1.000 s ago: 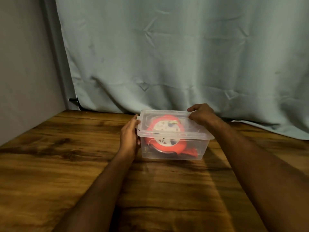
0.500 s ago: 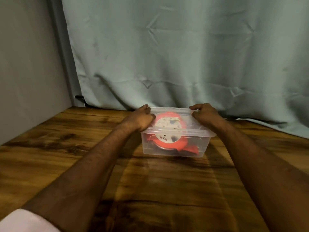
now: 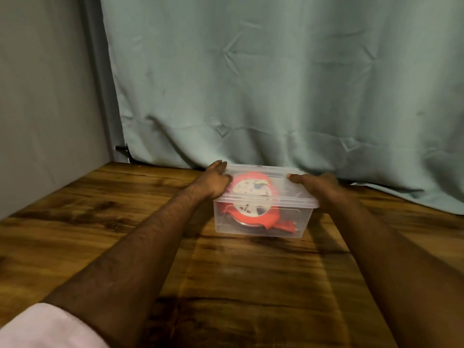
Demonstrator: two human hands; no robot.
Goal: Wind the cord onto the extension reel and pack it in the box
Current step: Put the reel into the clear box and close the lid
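Note:
A clear plastic box stands on the wooden table, close to the curtain, with its clear lid on top. Inside, seen through the plastic, lies the red extension reel with a white round face, and a bit of red cord at the bottom right. My left hand rests on the lid's left end, fingers reaching to the back left corner. My right hand lies over the lid's right end, fingers pointing left across it. Both hands press on the lid.
A pale green curtain hangs right behind the box and drapes onto the table at the right. A grey wall bounds the table on the left. A pink sleeve shows at the bottom left.
My left hand has left the box's left side wall and come up onto the lid's left end. My right hand has stayed on the lid's right end.

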